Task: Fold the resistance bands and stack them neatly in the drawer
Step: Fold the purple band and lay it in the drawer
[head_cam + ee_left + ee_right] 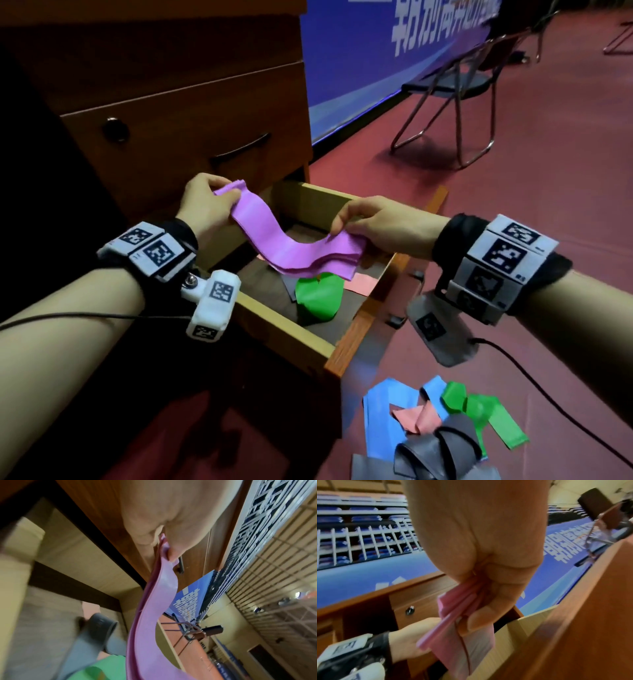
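Left hand [205, 202] and right hand [368, 222] each pinch one end of a folded, layered purple rubber resistance band [291, 246], sagging above the open wooden drawer [287, 329].

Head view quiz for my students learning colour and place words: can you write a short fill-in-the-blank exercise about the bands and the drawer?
1. Both hands, left hand and right hand, hold a folded band coloured ____.
2. That band hangs above the open ____.
3. Inside the drawer, next to a pink band, lies a curled band coloured ____.
4. The unfolded blue, green, pink and grey bands lie on the ____.

Missing words: purple; drawer; green; floor
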